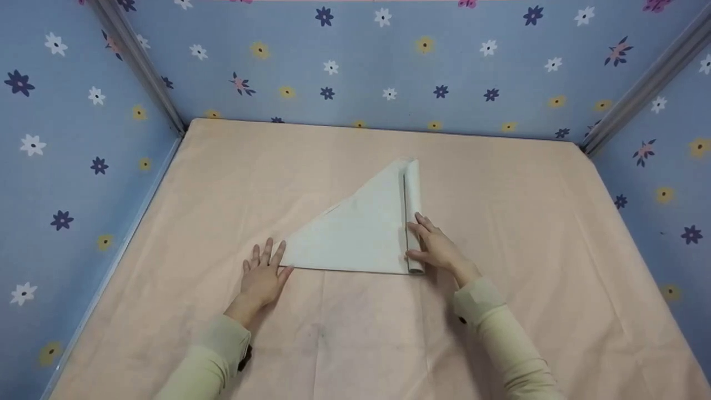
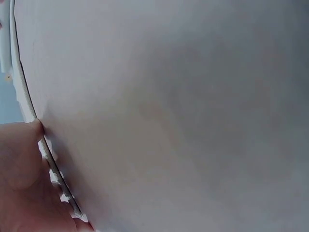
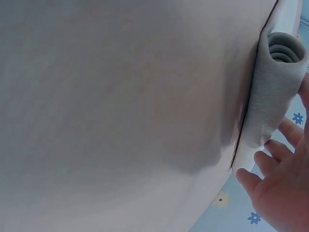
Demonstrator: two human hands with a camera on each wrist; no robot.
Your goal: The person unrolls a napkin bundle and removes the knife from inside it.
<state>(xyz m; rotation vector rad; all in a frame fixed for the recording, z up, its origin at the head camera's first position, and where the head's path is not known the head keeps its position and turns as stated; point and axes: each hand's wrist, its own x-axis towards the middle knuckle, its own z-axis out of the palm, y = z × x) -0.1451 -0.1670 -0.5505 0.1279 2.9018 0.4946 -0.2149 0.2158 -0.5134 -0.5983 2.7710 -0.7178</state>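
A pale cloth [image 1: 350,233] lies flat on the table in a rough triangle, its right side wound into a narrow roll [image 1: 412,194]. At the cloth's left corner my left hand [image 1: 264,280] rests with spread, straight fingers, the tips and thumb at the edge. Across the lower part of the roll lies my right hand [image 1: 441,247], its thumb and fingers touching the top without closing round it. In the right wrist view the end of the roll [image 3: 277,87] shows layered coils, with relaxed fingers [image 3: 275,150] along its side. The left wrist view catches the left thumb [image 2: 19,140] at the cloth's edge.
A peach-coloured cover [image 1: 355,339] with faint creases spreads over the table. Blue flowered panels [image 1: 355,66] stand behind it and along both sides, with grey metal posts [image 1: 141,61] at the two far corners.
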